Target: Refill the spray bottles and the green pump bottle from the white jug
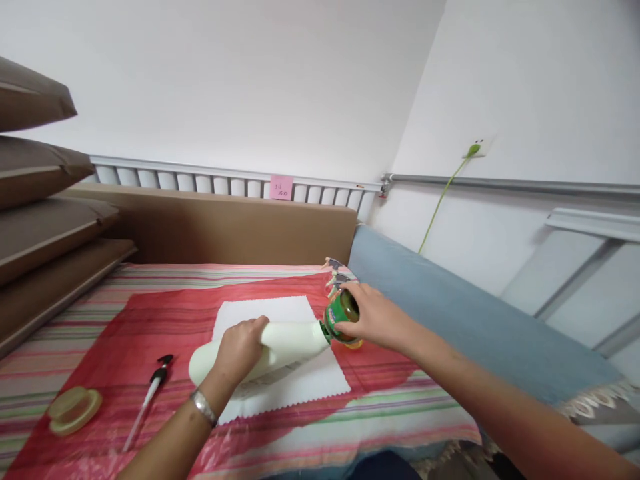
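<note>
Striped cloth [420, 412], my left hand [241, 348] grips a pale bottle [295, 339], my right hand [374, 315] clasps a green-labelled jar [340, 312] at the bottle's mouth, pump [158, 376] left of the bottle

The bottle [295, 341] in the left hand [241, 350] and the jar [341, 317] in the right hand [373, 317] block the middle. A hand could pass between the forearms over the near striped cloth [370, 423], or far left over the red sheet [165, 317]. Near left, the pump [158, 376] and lid [75, 410] obstruct. Cushions [45, 230], panel [240, 230] and blue backrest [440, 307] wall off left, far and right.
</note>
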{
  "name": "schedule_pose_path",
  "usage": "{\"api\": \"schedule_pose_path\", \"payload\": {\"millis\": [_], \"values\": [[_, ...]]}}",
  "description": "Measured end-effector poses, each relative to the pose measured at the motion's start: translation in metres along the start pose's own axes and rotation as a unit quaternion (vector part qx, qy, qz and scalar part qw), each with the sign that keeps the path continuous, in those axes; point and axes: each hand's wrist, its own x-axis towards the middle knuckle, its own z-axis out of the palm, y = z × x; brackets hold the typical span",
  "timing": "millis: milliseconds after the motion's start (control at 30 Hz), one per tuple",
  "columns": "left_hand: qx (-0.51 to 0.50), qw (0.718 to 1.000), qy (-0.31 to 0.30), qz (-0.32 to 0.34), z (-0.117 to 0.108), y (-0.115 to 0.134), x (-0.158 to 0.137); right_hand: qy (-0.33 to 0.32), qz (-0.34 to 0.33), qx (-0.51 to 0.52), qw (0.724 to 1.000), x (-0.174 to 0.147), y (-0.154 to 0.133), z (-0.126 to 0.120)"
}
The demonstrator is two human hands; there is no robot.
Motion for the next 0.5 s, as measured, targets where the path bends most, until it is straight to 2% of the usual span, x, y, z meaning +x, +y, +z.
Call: {"api": "schedule_pose_path", "payload": {"millis": [267, 500], "values": [[-0.010, 1.000, -0.007, -0.004, 0.000, 0.002, 0.000, -0.034, -0.094, -0.117, 0.988, 0.006, -0.026, 0.003], [-0.020, 1.000, -0.007, -0.008, 0.001, 0.001, -0.002, -0.048, -0.112, -0.120, 0.985, 0.007, -0.034, 0.003]]}}
